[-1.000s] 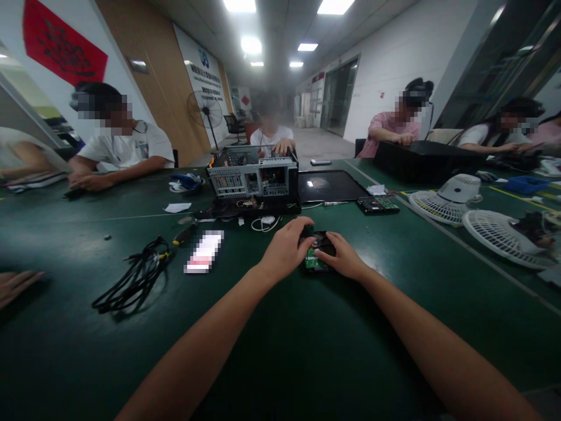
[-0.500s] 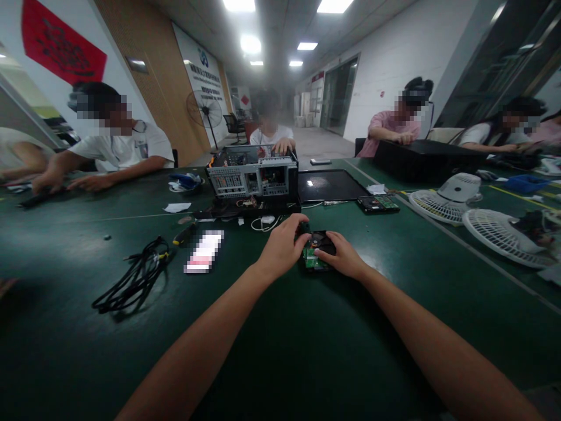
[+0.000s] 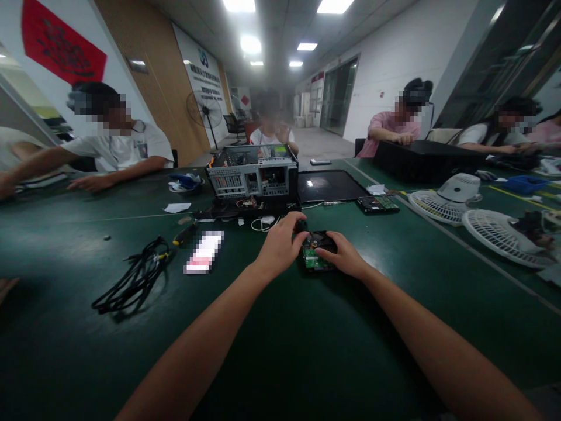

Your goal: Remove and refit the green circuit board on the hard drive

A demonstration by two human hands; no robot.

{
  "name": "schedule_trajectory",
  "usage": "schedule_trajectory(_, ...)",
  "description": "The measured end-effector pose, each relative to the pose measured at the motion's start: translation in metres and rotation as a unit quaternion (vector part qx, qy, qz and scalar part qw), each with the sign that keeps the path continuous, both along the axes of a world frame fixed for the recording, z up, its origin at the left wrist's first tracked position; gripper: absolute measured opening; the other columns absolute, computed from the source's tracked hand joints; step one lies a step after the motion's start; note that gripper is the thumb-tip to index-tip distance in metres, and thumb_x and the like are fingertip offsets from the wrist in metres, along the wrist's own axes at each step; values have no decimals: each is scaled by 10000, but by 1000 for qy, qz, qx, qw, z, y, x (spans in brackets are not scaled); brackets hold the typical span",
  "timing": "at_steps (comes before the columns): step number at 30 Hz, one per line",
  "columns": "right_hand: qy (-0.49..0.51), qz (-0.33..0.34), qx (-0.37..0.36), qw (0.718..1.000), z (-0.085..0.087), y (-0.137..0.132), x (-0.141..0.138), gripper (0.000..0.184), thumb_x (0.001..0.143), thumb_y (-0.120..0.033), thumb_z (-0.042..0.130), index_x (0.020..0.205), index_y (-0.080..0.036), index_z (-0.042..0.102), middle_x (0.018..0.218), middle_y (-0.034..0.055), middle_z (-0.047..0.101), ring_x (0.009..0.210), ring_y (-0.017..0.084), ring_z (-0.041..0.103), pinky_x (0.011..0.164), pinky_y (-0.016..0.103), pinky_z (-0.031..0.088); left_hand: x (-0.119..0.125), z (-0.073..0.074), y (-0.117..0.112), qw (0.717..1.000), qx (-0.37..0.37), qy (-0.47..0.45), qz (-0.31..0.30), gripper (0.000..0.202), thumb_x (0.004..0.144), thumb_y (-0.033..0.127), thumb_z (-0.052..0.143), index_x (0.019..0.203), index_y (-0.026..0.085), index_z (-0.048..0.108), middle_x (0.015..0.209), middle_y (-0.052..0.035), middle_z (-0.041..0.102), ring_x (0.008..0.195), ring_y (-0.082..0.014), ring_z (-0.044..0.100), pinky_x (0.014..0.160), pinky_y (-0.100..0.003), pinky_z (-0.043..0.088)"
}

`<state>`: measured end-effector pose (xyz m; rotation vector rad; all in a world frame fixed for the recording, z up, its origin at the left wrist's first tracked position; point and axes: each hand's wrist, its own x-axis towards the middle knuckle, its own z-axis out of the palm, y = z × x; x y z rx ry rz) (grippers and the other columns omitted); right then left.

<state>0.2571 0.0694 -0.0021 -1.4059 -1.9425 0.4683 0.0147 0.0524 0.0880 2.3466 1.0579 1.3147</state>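
A hard drive [image 3: 313, 259] with a green circuit board lies on the table ahead of me. My right hand [image 3: 344, 254] grips its right side, thumb on top and fingers along the far edge. At the drive's far left corner, my left hand [image 3: 280, 245] pinches a short dark tool [image 3: 301, 224] between thumb and fingers. Most of that tool is hidden by the fingers, so its exact kind does not show.
An open computer case [image 3: 252, 178] stands beyond my hands. On the left lie coiled black cables [image 3: 131, 280], a yellow-handled tool [image 3: 182, 235] and a phone [image 3: 204, 251]. White fan grilles [image 3: 504, 237] and another hard drive [image 3: 377, 204] are on the right. Several co-workers sit around.
My left fingers and the dark tool have shifted slightly at the drive's corner; my right hand stays put. Across the table, a co-worker's hand has lifted off the computer case.
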Motion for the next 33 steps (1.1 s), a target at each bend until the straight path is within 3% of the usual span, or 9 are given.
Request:
schedule_trajectory(5,41,-73,10,996,6,12,18,625,943,-587,555,1404,-164,551,1394,176,585,1277,300,578,1101,454,454,-1,2,0,1000,-8,-2,6,331,925,145,645,1221,232,523,1078,-41,647,926,-188,650,879,-380,567)
schedule_trajectory(9,-92,-205,121,967,11,26,74,624,973,-546,473,1404,-104,565,1518,216,473,1426,340,417,1201,493,306,-3,3,1,1000,-1,-1,12,341,927,154,652,1232,235,522,1103,-45,648,939,-191,654,884,-379,563)
schedule_trajectory(11,-177,-278,106,938,6,31,104,682,980,-548,438,1451,-60,512,1582,247,376,1496,391,279,1214,557,226,-4,4,1,1000,4,2,13,342,927,153,653,1231,236,521,1120,-44,650,947,-192,655,886,-378,562)
schedule_trajectory(13,-226,-333,38,915,-2,34,128,737,979,-599,404,1497,-77,459,1617,243,318,1506,436,222,1182,632,212,-4,4,0,1000,6,4,15,347,928,149,651,1236,237,518,1141,-46,651,966,-195,656,892,-378,560)
schedule_trajectory(17,-284,-305,-64,907,-19,39,146,691,1010,-580,316,1467,-89,481,1566,248,399,1448,418,349,1141,605,288,-5,5,0,1000,8,9,18,340,929,153,653,1231,231,519,1147,-48,651,973,-196,656,888,-378,560)
schedule_trajectory(22,-308,-277,-50,909,-27,44,145,593,1026,-526,304,1290,-91,610,1427,230,544,1387,384,434,1134,530,320,-5,5,0,1000,11,12,21,339,925,138,653,1226,227,525,1129,-45,656,947,-189,654,885,-377,559)
schedule_trajectory(27,-307,-310,-22,900,-25,59,148,707,1007,-571,334,1395,-4,501,1458,312,473,1393,395,425,1146,493,301,-6,6,0,1000,12,15,20,341,929,139,648,1233,227,521,1160,-59,653,1029,-214,656,917,-394,559)
schedule_trajectory(30,-305,-337,-30,890,-21,74,151,745,978,-607,374,1354,13,546,1399,346,505,1353,435,454,1106,544,329,-8,7,-1,1000,10,17,24,345,932,137,642,1239,228,517,1170,-64,654,1056,-220,656,920,-397,561)
schedule_trajectory(33,-307,-315,-32,897,-16,84,153,659,981,-547,397,1325,-24,604,1337,314,567,1291,411,516,1069,533,373,-10,9,0,999,16,17,22,334,931,128,640,1225,226,518,1157,-68,660,1069,-225,658,940,-405,556)
